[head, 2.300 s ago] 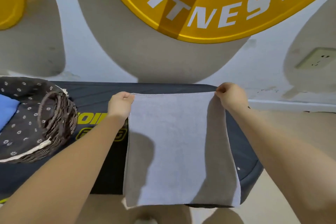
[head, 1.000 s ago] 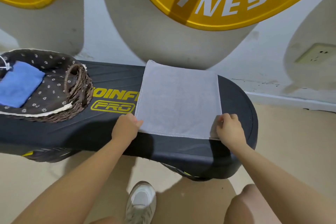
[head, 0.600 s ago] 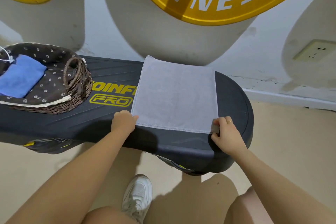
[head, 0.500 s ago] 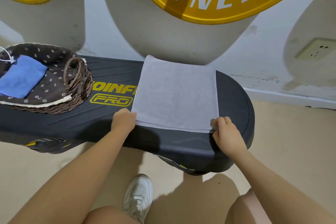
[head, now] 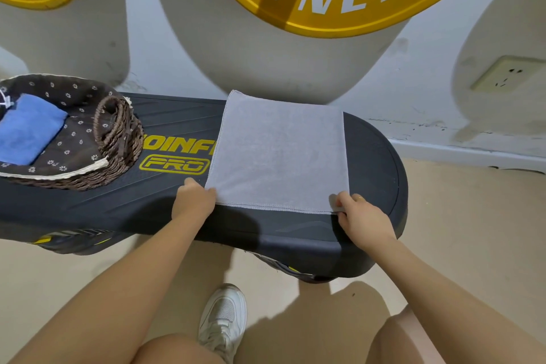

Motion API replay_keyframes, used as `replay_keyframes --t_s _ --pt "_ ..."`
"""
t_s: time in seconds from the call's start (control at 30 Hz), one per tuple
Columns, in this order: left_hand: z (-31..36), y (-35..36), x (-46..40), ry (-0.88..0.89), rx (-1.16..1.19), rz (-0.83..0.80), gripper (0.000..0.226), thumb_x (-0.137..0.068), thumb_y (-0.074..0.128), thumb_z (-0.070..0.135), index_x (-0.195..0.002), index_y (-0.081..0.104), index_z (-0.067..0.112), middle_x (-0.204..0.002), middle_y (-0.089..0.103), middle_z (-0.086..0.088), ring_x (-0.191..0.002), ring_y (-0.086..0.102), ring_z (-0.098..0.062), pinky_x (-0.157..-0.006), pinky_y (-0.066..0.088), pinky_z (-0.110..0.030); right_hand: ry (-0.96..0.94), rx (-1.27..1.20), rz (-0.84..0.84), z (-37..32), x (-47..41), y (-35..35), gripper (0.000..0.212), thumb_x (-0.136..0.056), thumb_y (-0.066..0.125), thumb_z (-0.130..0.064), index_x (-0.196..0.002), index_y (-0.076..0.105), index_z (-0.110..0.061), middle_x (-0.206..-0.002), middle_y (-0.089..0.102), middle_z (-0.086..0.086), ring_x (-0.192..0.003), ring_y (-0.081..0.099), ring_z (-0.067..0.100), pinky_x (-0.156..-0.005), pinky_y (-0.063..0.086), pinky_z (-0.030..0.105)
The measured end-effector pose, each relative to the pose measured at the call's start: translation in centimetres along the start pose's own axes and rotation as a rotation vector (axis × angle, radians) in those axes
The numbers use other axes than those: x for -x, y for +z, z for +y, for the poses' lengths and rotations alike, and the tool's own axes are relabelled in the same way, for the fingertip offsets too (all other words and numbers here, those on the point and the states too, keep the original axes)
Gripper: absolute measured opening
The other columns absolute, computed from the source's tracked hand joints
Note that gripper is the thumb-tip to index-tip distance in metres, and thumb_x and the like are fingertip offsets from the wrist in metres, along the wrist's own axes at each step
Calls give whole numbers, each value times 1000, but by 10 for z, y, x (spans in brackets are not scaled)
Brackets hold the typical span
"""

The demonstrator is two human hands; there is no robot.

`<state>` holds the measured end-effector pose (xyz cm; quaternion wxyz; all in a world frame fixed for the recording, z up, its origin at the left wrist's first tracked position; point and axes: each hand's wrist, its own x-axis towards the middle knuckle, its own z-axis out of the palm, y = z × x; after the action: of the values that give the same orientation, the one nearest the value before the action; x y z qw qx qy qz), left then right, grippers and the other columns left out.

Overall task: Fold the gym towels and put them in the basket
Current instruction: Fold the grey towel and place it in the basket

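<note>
I had brought the grey towel (head: 280, 154) down from hanging to one flat fold on the tabletop (head: 375, 156); my left hand (head: 193, 201) and right hand (head: 362, 216) pinched its near corners; I judged a second fold due before the basket (head: 118, 139).

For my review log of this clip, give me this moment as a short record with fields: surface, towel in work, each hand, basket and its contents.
surface: black step platform with yellow lettering, by the wall
towel in work: grey towel lying flat across the platform, not yet in the basket
left hand: pinches the towel's near left corner
right hand: pinches the towel's near right corner
basket: brown wicker, floral lining, on the platform's left end
basket contents: one folded blue towel
</note>
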<state>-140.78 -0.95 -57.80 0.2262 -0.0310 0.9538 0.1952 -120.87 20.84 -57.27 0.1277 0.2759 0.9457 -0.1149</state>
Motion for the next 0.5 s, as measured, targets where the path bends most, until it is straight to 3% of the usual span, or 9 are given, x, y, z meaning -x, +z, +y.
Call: replay_keyframes --t_s 0.13,0.2,0.33,0.43,0.5 --pt "4 7 1 14 -120 -55 41 -93 48 33 -115 48 -1 -130 42 -24 -117 46 -40 -91 40 -42 40 -133 25 4 -4 1 11 -97 37 -16 -101 47 -15 -100 59 9 -73 50 21 -59 42 27" --pt "4 7 1 4 -75 -70 27 -93 47 30 -98 47 3 -128 44 -25 -116 46 -40 -86 40 -39 24 -123 13 7 -3 1 3 -94 41 -16 -94 43 -18 -97 60 8 -73 51 22 -56 39 25" --pt "-4 2 -1 8 214 -85 31 -93 48 18 -64 39 9 -87 54 -17 -72 51 -29 -51 34 -25 -60 12 -19 10 6 -5 12 -92 42 -20 -103 45 -15 -88 57 7 -73 48 25 -59 39 30" --pt "-10 -4 10 -145 534 -215 24 -94 46 13 -71 41 12 -69 56 -8 -45 55 -15 -47 37 -22 -85 88 -100 10 11 -10 12 -94 36 -19 -106 38 -15 -78 51 6 -69 48 27 -58 38 32" --pt "-12 -6 17 -178 620 -259 13 -94 46 10 -82 42 11 -68 56 -8 -31 54 -6 -40 42 -18 -82 -59 -116 12 11 -13 9 -91 41 -15 -100 39 -17 -81 60 8 -72 55 29 -63 43 35"
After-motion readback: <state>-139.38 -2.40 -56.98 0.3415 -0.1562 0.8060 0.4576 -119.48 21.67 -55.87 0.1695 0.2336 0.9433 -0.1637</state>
